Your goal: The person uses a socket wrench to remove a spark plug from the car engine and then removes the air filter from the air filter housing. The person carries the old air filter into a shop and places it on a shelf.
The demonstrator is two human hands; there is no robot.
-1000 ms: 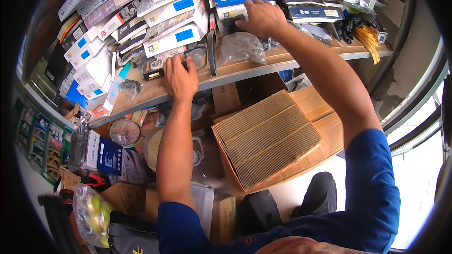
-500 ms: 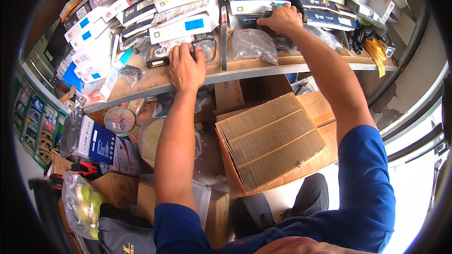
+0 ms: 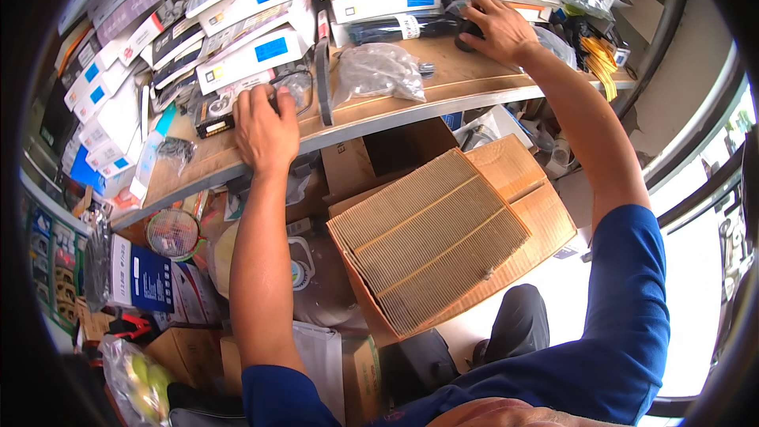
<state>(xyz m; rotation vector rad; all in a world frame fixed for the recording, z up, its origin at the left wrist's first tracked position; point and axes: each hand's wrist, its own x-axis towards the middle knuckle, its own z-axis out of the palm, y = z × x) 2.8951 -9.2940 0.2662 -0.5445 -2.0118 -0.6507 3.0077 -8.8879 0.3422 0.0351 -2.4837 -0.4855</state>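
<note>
My left hand (image 3: 267,130) rests at the front of the shelf, its fingertips on the edge of a small dark printed box (image 3: 215,117). Its thumb stands apart from the fingers, beside a thin black cable and a clear plastic bag (image 3: 297,87). Farther right, my right hand (image 3: 502,30) has its fingers curled over a black rounded object (image 3: 470,41) on the shelf; the hand hides much of it. Left of that hand lies a long black plastic-wrapped packet (image 3: 387,28) with a white label. In front of the packet is a crumpled clear bag (image 3: 383,73).
Stacked cartons (image 3: 257,20) fill the back of the wooden shelf (image 3: 451,83), split by an upright metal divider (image 3: 323,79). Yellow strips (image 3: 599,63) hang at its right end. Below stand a pleated filter (image 3: 431,237) on a cardboard box (image 3: 545,221) and a racket (image 3: 172,233).
The view has swung right, so the shelf sits farther left. My right hand has shifted right along the shelf, off the black packet and onto the black rounded object. My left hand stays beside the small box.
</note>
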